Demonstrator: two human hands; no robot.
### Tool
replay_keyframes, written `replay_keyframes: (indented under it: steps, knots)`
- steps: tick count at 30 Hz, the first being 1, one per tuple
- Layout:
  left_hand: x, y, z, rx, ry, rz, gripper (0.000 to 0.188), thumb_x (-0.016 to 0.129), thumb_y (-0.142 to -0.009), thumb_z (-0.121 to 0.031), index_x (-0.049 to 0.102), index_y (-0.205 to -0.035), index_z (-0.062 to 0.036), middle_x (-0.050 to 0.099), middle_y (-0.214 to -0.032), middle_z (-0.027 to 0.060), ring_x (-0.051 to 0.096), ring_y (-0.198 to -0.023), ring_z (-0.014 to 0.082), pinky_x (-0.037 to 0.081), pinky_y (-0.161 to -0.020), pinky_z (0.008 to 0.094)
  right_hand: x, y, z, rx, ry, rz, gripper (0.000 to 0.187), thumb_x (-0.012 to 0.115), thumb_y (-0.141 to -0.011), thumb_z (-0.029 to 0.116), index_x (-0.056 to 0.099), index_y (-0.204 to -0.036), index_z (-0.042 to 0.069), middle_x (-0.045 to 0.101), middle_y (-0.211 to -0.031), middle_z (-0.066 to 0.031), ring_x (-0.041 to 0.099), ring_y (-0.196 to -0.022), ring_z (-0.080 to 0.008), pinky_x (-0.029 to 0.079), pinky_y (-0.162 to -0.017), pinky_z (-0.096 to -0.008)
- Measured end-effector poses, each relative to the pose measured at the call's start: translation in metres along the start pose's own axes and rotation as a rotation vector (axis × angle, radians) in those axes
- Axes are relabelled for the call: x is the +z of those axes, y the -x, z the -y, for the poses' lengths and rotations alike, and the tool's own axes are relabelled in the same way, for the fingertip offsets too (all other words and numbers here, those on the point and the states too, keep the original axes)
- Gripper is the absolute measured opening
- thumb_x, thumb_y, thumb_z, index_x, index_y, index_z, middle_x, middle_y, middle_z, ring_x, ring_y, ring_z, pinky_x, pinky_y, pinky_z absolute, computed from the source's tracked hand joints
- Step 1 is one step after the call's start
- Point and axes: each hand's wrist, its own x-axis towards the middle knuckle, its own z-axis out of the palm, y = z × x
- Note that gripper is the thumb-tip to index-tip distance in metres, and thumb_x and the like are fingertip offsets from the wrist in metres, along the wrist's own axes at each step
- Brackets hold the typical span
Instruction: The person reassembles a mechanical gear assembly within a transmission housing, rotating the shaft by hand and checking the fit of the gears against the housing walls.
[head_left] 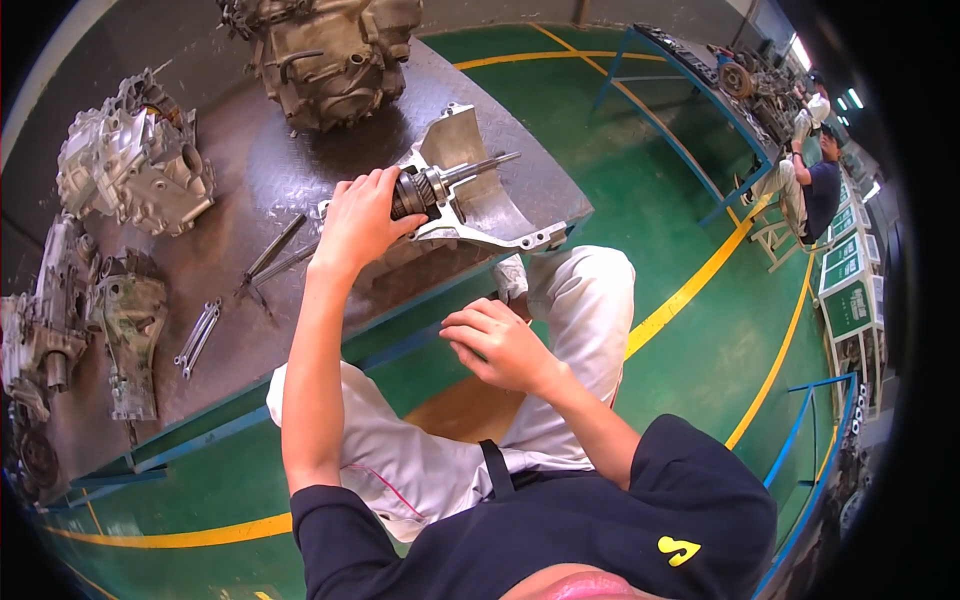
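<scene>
My left hand is closed around the dark end of a gear shaft. The shaft lies sideways, its thin splined tip pointing right, over a cast-metal housing at the table's near edge. Part of the gear stack is hidden under my palm and fingers. Above my lap, off the table, my right hand hangs loosely with bent fingers and nothing visible in it. Just left of my left hand, dark rod-shaped tools rest on the metal table.
Wrenches lie left of my forearm. A large gearbox casing stands at the back, with a silver casing and a narrow housing on the left. At far right, people sit by another workbench.
</scene>
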Motion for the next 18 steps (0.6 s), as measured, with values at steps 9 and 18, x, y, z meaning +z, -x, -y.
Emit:
replay_keyframes:
  steps: [9, 18]
  knots:
    - [0.004, -0.005, -0.012, -0.038, -0.021, 0.025, 0.073, 0.077, -0.076, -0.046, 0.054, -0.131, -0.0038, 0.067, -0.109, 0.0191, 0.062, -0.104, 0.0364, 0.046, -0.089, 0.0463, -0.006, 0.007, -0.009, -0.018, -0.002, 0.018, 0.021, 0.070, -0.077, 0.010, 0.067, -0.097, 0.005, 0.066, -0.102, -0.0072, 0.062, -0.095, -0.0259, 0.049, -0.083, -0.0389]
    - [0.005, -0.004, -0.019, -0.031, -0.036, -0.014, 0.071, 0.079, -0.077, -0.037, 0.053, -0.131, 0.0012, 0.065, -0.116, 0.0186, 0.060, -0.107, 0.0348, 0.041, -0.095, 0.0445, 0.001, 0.018, -0.010, -0.004, -0.008, -0.074, 0.012, 0.065, -0.084, 0.015, 0.065, -0.093, 0.007, 0.062, -0.098, -0.0032, 0.056, -0.096, -0.0217, 0.045, -0.086, -0.0357]
